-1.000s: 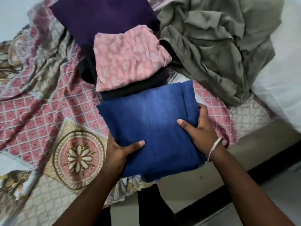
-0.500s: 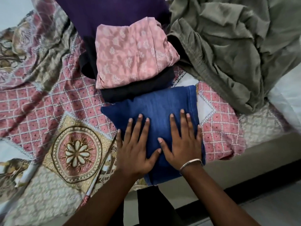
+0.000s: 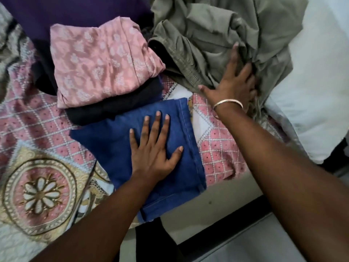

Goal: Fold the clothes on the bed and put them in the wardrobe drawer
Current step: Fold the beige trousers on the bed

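On the left part of the bed, the patterned bedspread [image 3: 37,118] lay under everything, with a round flower motif near the person. Further right, a folded pink garment [image 3: 98,67] rested on a dark folded piece [image 3: 113,108], and a purple cloth [image 3: 75,14] was behind them at the far side, cut off by the top edge. Just in front of this pile lay the folded blue garment [image 3: 105,140], its long axis running from far to near, its near end hanging over the bed edge. The left hand [image 3: 151,154] pressed flat on it, fingers straight and spread, holding nothing. To the right and further away was the unfolded olive-green garment [image 3: 217,35], crumpled in a heap, and the right hand [image 3: 234,82], with a bangle [image 3: 227,103] on the wrist, lay on its near right part. This hand was clearly the nearer one to the olive cloth. Its fingertips sank into the folds, so I could not tell whether the grip was closing on the fabric or only touching it. The shape of the olive garment was hard to read, and the wardrobe drawer was not visible.
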A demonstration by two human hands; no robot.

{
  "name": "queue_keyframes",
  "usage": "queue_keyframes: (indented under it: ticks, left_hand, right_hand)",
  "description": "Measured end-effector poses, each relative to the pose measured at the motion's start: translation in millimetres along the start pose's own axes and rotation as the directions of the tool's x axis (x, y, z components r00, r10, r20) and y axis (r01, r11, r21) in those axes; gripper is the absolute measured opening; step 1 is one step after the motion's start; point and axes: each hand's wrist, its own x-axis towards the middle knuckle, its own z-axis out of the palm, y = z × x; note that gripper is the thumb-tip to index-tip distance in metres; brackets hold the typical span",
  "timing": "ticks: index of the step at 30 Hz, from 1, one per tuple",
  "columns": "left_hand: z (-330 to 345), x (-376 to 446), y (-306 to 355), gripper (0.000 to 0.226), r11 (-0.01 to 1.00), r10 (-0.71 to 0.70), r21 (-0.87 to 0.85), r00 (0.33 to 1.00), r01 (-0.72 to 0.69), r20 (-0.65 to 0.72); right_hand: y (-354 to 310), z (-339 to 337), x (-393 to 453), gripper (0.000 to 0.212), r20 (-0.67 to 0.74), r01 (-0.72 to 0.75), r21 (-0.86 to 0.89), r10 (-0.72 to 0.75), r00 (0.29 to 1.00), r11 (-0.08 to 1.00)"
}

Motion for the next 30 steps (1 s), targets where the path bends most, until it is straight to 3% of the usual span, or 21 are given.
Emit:
queue_keyframes:
  ticks: [1,3,5,6,9,12,14,15,16,17,19,23,24,27,28,30]
  left_hand:
    - [0.7,0.0,0.1,0.088,1.0,-0.003,0.001,1.0,0.003,-0.002]
    - [1.5,0.9,0.6,0.088,1.0,-0.01,-0.003,1.0,0.01,0.005]
    - [-0.2,3.2,0.5,0.088,1.0,-0.014,-0.003,1.0,0.014,0.022]
    - [-1.3,4.1,-0.1,0.087,1.0,-0.016,-0.003,0.999,0.016,0.041]
    - [-12.0,5.3,1.2,0.086,0.999,-0.011,-0.036,0.993,0.015,0.115]
    - [-33.4,9.5,2.3,0.089,0.999,-0.012,-0.036,0.967,0.022,0.255]
    - [-64.1,12.8,10.1,0.092,0.957,-0.024,-0.268,0.951,0.111,0.307]
    - [-82.7,13.5,15.9,0.089,0.835,-0.042,-0.513,0.951,0.201,0.305]
    - [-101.2,12.1,23.6,0.081,0.604,-0.07,-0.744,0.949,0.285,0.307]
    - [-126.2,5.0,33.0,0.068,0.37,-0.099,-0.87,0.945,0.327,0.313]
    - [-170.8,-14.0,45.8,0.047,0.046,-0.136,-0.917,0.912,0.396,0.387]
    - [-245.4,-46.4,50.0,0.029,-0.363,-0.117,-0.861,0.899,0.357,0.422]
    - [-268.3,-53.9,48.5,0.031,-0.417,-0.135,-0.851,0.904,0.319,0.405]
    - [-321.5,-74.3,34.2,0.036,-0.44,-0.213,-0.87,0.915,0.223,0.343]
    - [-334.6,-80.0,26.9,0.032,-0.417,-0.248,-0.887,0.915,0.197,0.319]
    - [-362.9,-93.4,4.6,0.02,-0.26,-0.317,-0.959,0.928,0.113,0.195]
  right_hand:
    - [2.0,2.0,4.2,0.119,0.006,-0.018,-0.051,0.019,1.0,0.999]
    - [6.1,1.4,6.8,0.09,0.009,-0.012,-0.042,0.013,1.0,0.999]
    - [12.3,-3.6,-1.1,0.059,-0.029,0.013,0.074,-0.01,1.0,0.997]
    - [15.8,-7.6,-9.3,0.054,-0.092,0.022,0.159,-0.007,0.996,0.987]
    - [23.4,-35.8,-42.2,0.055,-0.286,0.093,0.49,0.059,0.956,0.867]
    - [27.9,-76.1,-84.4,0.057,-0.269,0.076,0.711,0.171,0.948,0.699]
    - [33.0,-103.1,-109.8,0.06,-0.227,0.051,0.782,0.207,0.952,0.621]
    - [33.4,-114.2,-121.5,0.061,-0.212,0.051,0.808,0.209,0.955,0.587]
    - [33.7,-124.8,-132.9,0.063,-0.197,0.05,0.833,0.212,0.957,0.55]
    - [32.1,-142.6,-144.5,0.065,-0.191,0.058,0.855,0.209,0.959,0.516]
    - [25.7,-173.4,-169.4,0.068,-0.177,0.071,0.871,0.175,0.968,0.486]
    - [7.6,-216.9,-209.8,0.065,-0.228,0.175,0.876,0.066,0.971,0.45]
    - [-0.9,-226.5,-217.2,0.061,-0.23,0.185,0.887,0.057,0.971,0.423]
    - [-25.4,-251.8,-247.2,0.057,-0.229,0.198,0.921,0.055,0.972,0.336]
    - [-32.0,-259.9,-258.9,0.057,-0.213,0.185,0.936,0.064,0.975,0.3]
    - [-50.2,-270.7,-283.0,0.049,-0.146,0.128,0.972,0.081,0.986,0.195]
